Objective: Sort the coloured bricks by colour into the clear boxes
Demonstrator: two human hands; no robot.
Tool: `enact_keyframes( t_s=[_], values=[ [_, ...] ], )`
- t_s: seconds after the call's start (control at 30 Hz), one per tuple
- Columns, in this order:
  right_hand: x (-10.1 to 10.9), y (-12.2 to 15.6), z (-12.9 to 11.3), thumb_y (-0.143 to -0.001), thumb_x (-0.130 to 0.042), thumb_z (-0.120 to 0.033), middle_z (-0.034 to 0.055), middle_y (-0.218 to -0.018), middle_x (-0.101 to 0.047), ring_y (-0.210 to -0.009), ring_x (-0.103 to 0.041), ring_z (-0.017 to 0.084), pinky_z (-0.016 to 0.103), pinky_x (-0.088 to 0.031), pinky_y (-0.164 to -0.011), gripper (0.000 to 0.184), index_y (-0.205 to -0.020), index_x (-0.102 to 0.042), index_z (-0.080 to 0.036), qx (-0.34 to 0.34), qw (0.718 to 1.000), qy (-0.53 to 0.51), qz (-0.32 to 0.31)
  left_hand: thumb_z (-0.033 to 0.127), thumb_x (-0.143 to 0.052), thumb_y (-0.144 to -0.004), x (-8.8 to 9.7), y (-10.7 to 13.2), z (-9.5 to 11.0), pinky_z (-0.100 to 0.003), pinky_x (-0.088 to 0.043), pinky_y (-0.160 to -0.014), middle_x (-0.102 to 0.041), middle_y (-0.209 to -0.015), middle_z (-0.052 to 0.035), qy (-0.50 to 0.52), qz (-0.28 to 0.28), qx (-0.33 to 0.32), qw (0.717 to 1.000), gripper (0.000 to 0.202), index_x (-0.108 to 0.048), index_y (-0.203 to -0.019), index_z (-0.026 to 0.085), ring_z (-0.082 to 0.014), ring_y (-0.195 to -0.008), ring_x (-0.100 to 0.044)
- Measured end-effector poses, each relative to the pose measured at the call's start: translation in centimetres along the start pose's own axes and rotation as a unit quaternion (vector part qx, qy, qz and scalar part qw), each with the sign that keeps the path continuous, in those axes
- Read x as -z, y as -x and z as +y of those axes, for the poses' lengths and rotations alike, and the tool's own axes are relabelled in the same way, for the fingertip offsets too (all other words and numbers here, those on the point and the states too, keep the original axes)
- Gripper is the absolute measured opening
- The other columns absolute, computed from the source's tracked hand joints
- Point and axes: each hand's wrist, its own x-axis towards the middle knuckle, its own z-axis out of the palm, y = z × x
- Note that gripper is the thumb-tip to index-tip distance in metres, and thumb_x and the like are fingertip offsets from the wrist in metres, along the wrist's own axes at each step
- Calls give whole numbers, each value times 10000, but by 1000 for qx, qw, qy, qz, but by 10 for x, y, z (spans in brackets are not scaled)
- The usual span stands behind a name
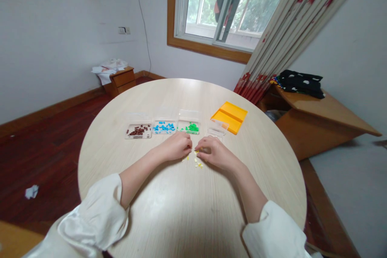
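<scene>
My left hand and my right hand rest close together on the round wooden table, both with fingers curled in a pinch. Between and just below them lie several small pale yellow pieces. What each pinch holds is too small to make out. Behind the hands stand three clear trays: one with brown pieces, one with blue pieces, one with green pieces. A small clear tray sits just beyond my right hand.
A yellow tray lies at the far right of the table. A low wooden cabinet with dark spotted cloth stands to the right, a small bedside cabinet by the left wall, and crumpled paper on the floor.
</scene>
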Motion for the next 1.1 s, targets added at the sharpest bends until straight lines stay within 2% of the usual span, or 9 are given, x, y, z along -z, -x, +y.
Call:
enact_keyframes(
  t_s=[0.17, 0.3, 0.4, 0.53, 0.67, 0.8, 1.1],
  values=[
    [-7, -1, -2, -779, -609, -143, 33, -926, -702, -938, -578, 210, 396, -347, -874, 138, -862, -695, -212, 22, 998, 32, -40, 222, -472, -838, 14, 4, -6, -266, -370, -646, -650, -731, -95, -11, -3, 52, 999, 266, -683, -715, 116, -169, -699, -559],
    [-7, -4, -6, -804, -571, -123, 33, -878, -708, -904, -585, 200, 382, -338, -834, 139, -815, -689, -196, 28, 997, 46, -57, 267, -457, -842, 30, 11, -12, -252, -322, -554, -621, -619, -70, 20, -51, 118, 991, 316, -656, -643, 124, -139, -548, -486],
    [-6, -5, -9, -797, -561, -103, 34, -838, -704, -871, -593, 189, 366, -339, -818, 148, -770, -681, -186, 17, 997, 48, -56, 247, -486, -810, 37, 17, -15, -238, -301, -527, -604, -592, -41, 64, -76, 141, 985, 253, -650, -656, 132, -124, -519, -467],
    [-7, -5, -10, -771, -569, -84, 35, -804, -691, -830, -596, 170, 345, -344, -816, 138, -749, -672, -173, 7, 998, 50, -48, 216, -570, -739, 38, 21, -18, -217, -310, -539, -614, -666, -17, 93, -120, 150, 977, 106, -648, -724, 146, -122, -593, -502],
    [-10, -6, -10, -743, -579, -65, 28, -789, -682, -803, -593, 154, 336, -348, -828, 135, -750, -669, -165, 3, 998, 47, -46, 269, -643, -700, 39, 22, -15, -222, -289, -526, -576, -640, 10, 90, -164, 153, 970, 112, -625, -723, 160, -119, -576, -459],
    [-12, -7, -12, -728, -566, -40, 28, -786, -682, -802, -593, 155, 339, -357, -838, 161, -755, -669, -161, 7, 998, 36, -45, 240, -667, -681, 41, 22, -13, -225, -286, -533, -568, -654, 15, 83, -171, 158, 969, 111, -611, -734, 160, -117, -585, -450],
    [-15, -7, -13, -704, -506, 5, 37, -796, -695, -777, -598, 151, 306, -406, -809, 258, -780, -687, -163, 6, 999, 21, -31, 201, -647, -673, 39, 26, -22, -224, -294, -532, -588, -684, 0, 52, -168, 159, 971, 85, -606, -735, 160, -127, -610, -479]
  ],
)
